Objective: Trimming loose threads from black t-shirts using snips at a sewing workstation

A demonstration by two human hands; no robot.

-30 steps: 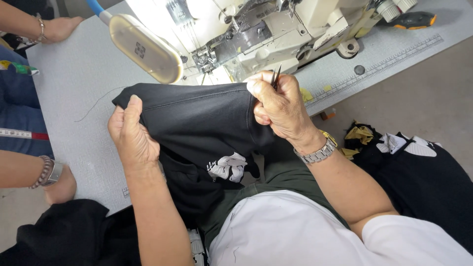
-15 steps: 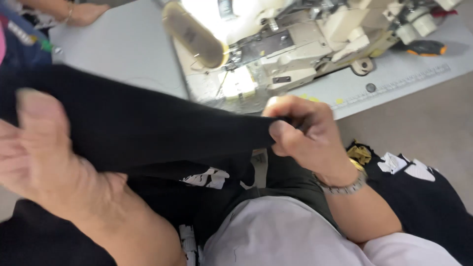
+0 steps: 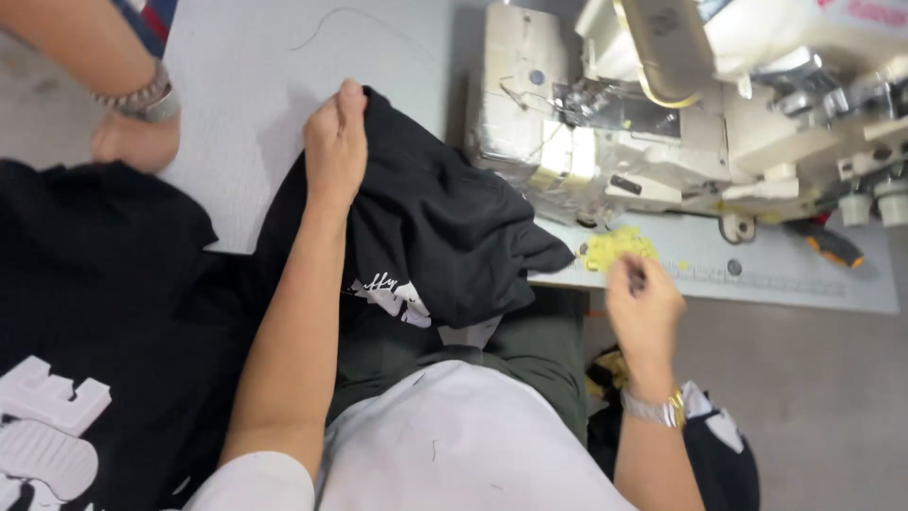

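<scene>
On the sewing table [image 3: 284,114], the black printed garment [image 3: 445,227] is now pinched at its top edge by the left hand [image 3: 336,142]; it's been let go by the right hand [image 3: 643,308], loosely curled near yellow scraps [image 3: 619,248], so repositioning probably.

The black garment [image 3: 445,222] is showing as soft, matt cloth, creasing in loose folds, with a white print lying flat on it. The sewing machine [image 3: 662,123] is looking like cream enamelled metal, smooth and faintly glossy, with bare steel parts shining near the needle. The table [image 3: 246,114] is appearing as a smooth, matt grey laminate, and the wristwatch [image 3: 653,409] is glinting as polished metal.
</scene>
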